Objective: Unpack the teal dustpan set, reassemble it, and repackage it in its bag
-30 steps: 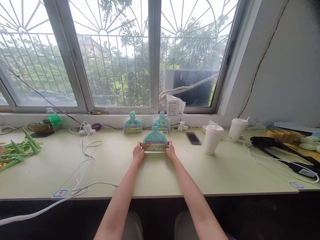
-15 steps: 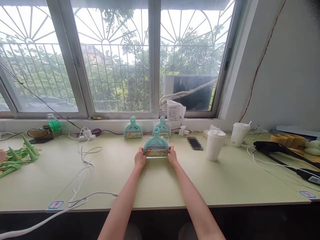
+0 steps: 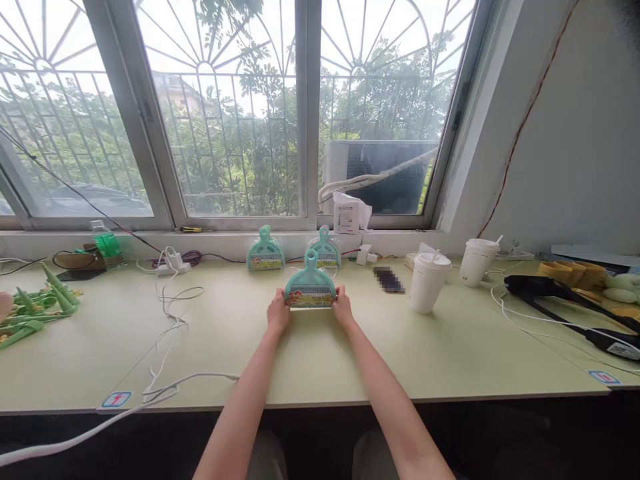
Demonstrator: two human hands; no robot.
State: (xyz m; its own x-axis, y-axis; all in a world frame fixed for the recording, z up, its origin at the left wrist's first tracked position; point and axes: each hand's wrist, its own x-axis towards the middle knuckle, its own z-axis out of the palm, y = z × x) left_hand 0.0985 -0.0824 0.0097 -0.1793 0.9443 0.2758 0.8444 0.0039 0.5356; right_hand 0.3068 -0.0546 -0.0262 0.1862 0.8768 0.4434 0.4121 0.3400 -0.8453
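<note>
A teal mini dustpan-and-brush set (image 3: 311, 283) in clear wrap with a printed label stands upright before me, its handle pointing up. My left hand (image 3: 279, 311) is closed on its lower left edge, and my right hand (image 3: 343, 307) grips the lower right edge. Just behind it stands a similar teal dustpan set (image 3: 327, 251), partly covered by the held one. Another teal dustpan set (image 3: 265, 252) is upright to the left, near the wall under the window.
White lidded cups (image 3: 429, 283) and a dark, blurred-out phone (image 3: 389, 280) lie to the right. White cables (image 3: 173, 323) cross the table (image 3: 225, 347) at left. Green plastic pieces (image 3: 55, 300) sit far left beside part of another person's hand (image 3: 4, 305). Black straps (image 3: 550, 293) lie right.
The view has tilted slightly, shifting the whole scene a little upward. Both hands keep their hold on the dustpan set, which shows little movement against the table.
</note>
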